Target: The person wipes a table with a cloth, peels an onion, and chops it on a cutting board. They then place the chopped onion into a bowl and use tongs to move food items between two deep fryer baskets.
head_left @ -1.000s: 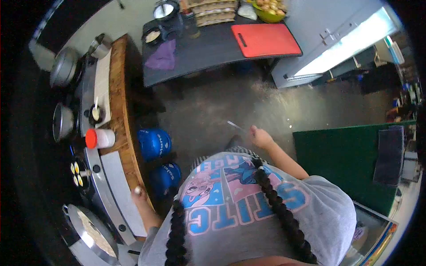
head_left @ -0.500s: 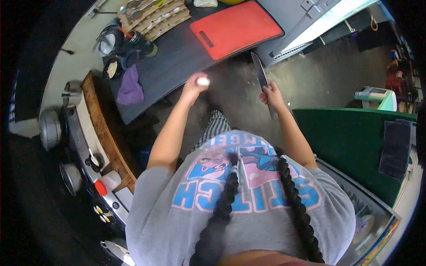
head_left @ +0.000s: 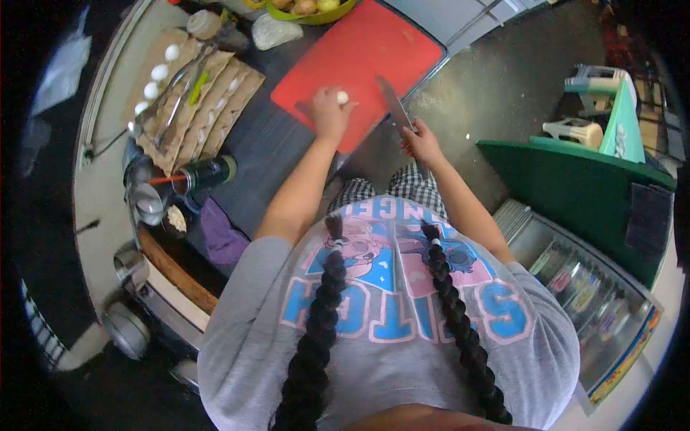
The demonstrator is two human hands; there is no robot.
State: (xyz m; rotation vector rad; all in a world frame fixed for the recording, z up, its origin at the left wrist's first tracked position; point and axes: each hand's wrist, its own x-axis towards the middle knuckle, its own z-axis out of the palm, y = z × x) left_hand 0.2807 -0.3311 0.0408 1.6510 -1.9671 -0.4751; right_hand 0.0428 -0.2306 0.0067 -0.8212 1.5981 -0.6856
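Observation:
My left hand (head_left: 330, 113) is over the red cutting board (head_left: 392, 39). Its fingers are closed around a small, round, whitish piece of food (head_left: 342, 96), whose exact kind I cannot make out. To the right, near the board's edge, my right hand (head_left: 422, 142) grips a kitchen knife (head_left: 392, 101) by the handle. The blade points away from me and overlaps the board in view; I cannot tell whether it touches.
Left of the board are egg trays (head_left: 233, 100) with several eggs and utensils, a dark jar (head_left: 208, 174) and a purple cloth (head_left: 221, 233). A green bowl (head_left: 316, 16) of produce and a white bag (head_left: 276, 32) stand behind. A green panel (head_left: 575, 190) is at right.
I have moved up to the counter. My left hand, still holding the whitish piece, has come over the board. The knife in my right hand now reaches the board's right edge.

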